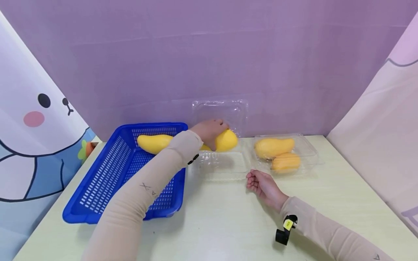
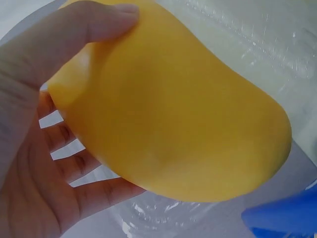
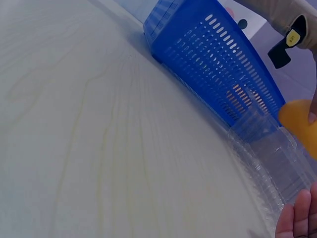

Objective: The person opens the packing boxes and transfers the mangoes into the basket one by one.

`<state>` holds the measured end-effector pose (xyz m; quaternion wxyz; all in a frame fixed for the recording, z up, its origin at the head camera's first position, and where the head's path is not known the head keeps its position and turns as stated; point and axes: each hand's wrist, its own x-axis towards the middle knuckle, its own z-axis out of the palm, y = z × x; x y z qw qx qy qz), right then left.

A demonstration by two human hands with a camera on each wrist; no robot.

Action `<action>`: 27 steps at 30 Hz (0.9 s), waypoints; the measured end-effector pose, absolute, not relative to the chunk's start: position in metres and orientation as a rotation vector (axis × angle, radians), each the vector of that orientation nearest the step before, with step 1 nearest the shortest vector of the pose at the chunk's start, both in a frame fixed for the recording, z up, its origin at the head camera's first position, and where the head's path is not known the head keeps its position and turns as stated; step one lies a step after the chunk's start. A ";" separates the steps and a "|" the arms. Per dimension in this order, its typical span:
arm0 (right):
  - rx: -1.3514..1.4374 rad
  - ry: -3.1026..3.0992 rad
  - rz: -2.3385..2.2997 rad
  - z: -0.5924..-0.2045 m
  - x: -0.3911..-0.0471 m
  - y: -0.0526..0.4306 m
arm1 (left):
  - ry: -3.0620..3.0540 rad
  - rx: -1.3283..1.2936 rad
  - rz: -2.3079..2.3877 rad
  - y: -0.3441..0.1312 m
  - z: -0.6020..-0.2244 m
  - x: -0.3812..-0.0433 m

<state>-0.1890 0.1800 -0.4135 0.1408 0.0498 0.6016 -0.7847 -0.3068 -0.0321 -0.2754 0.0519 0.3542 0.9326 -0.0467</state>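
My left hand (image 1: 209, 133) grips a yellow mango (image 1: 227, 140) over an open clear plastic clamshell box (image 1: 225, 165). In the left wrist view, the thumb lies across the top of the mango (image 2: 183, 119) and the other fingers are spread under its side. The box's lid (image 1: 222, 108) stands raised behind, against the purple backdrop. My right hand (image 1: 266, 188) holds nothing, its fingers loosely bent right at the front right corner of that box. In the right wrist view only some fingertips (image 3: 301, 213) show, beside the clear box (image 3: 277, 153).
A blue slotted basket (image 1: 122, 174) stands to the left with another mango (image 1: 154, 144) at its far end. On the right, a second clear box (image 1: 307, 148) contains two mangoes (image 1: 274, 148). The purple backdrop (image 1: 209, 65) rises directly behind the table.
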 end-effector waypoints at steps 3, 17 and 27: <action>0.146 1.739 -2.267 -0.413 -0.188 0.180 | 2.855 1.089 -0.156 -0.035 -0.270 -0.304; 0.138 1.752 -2.265 -0.413 -0.189 0.180 | 2.905 1.136 -0.174 -0.048 -0.252 -0.294; 0.113 1.747 -2.265 -0.411 -0.189 0.182 | 2.953 1.141 -0.143 -0.062 -0.241 -0.291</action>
